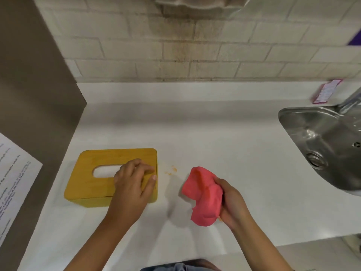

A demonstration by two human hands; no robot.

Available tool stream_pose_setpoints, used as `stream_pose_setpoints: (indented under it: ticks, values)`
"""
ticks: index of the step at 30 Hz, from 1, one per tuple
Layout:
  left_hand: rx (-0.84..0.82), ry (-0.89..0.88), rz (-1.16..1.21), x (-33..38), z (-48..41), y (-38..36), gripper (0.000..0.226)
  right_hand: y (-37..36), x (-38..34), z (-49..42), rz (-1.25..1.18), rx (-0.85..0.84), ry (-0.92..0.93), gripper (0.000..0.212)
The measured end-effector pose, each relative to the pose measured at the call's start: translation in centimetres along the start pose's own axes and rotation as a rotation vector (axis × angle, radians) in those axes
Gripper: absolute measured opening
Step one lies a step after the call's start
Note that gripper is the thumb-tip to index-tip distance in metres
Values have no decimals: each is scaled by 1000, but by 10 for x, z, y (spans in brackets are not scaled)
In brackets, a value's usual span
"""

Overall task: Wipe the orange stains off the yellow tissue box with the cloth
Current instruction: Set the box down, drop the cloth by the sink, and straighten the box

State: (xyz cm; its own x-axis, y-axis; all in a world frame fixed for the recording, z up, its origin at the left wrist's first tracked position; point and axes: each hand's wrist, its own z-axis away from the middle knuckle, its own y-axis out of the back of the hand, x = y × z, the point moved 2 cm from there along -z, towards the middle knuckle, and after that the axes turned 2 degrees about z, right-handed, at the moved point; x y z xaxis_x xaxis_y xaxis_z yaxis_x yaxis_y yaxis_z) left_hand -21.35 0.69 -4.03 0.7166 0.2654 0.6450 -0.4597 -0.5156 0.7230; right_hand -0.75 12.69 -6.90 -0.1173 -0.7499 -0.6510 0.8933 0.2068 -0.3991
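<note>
A yellow tissue box (93, 184) with an oval slot in its lid lies flat on the white counter (214, 133) at the left. My left hand (132, 182) grips the box's right end, fingers on the lid and thumb over the right edge. My right hand (232, 204) holds a bunched pink-red cloth (203, 196) just above the counter, to the right of the box and apart from it. Small orange smears (172, 170) mark the counter between the box and the cloth. No stain shows on the box's visible faces.
A steel sink (322, 141) with a drain and tap sits at the right. A grey panel (29, 94) with a printed sheet (13, 173) closes off the left. A tiled wall (175, 45) runs behind, and a pink-edged label (326, 91) lies near the tap.
</note>
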Motion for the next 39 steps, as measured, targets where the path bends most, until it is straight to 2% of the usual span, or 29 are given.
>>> stream_pose_setpoints:
  ticks: [4, 7, 10, 15, 19, 21, 23, 25, 28, 29, 33, 37, 39]
  values:
    - [-144, -141, 23, 34, -16, -26, 34, 25, -20, 11, 76, 105, 161, 24]
    - [-233, -208, 53, 63, -28, -55, 26, 58, -47, 26, 264, 218, 375, 25]
    - [-325, -271, 78, 96, -36, -92, 26, 101, -72, 40, 442, 335, 502, 28]
    - [-345, -324, 147, 154, -46, -151, 11, 185, -120, 49, 550, 508, 625, 26]
    - [-324, -293, 200, 205, -44, -199, 18, 263, -154, 38, 482, 509, 565, 26]
    - [-333, -281, 206, 223, -41, -225, 15, 303, -162, 27, 447, 553, 529, 23]
    - [-341, -264, 214, 236, -37, -245, 11, 335, -168, 14, 511, 624, 498, 18]
    - [-343, -241, 220, 243, -33, -257, 11, 359, -171, 5, 690, 704, 457, 17]
    - [-358, -220, 218, 249, -25, -268, 12, 386, -177, 1, 1096, 856, 272, 26]
    - [-360, -210, 222, 249, -23, -268, 12, 388, -179, 2, 1160, 881, 266, 30]
    - [-287, -140, 242, 236, -27, -248, 13, 353, -187, 1, 1232, 824, 513, 34]
    - [-163, -70, 228, 203, -31, -208, 13, 278, -174, 0, 1230, 585, 757, 27]
    - [-97, -33, 206, 178, -30, -180, 12, 233, -158, -5, 1232, 422, 814, 26]
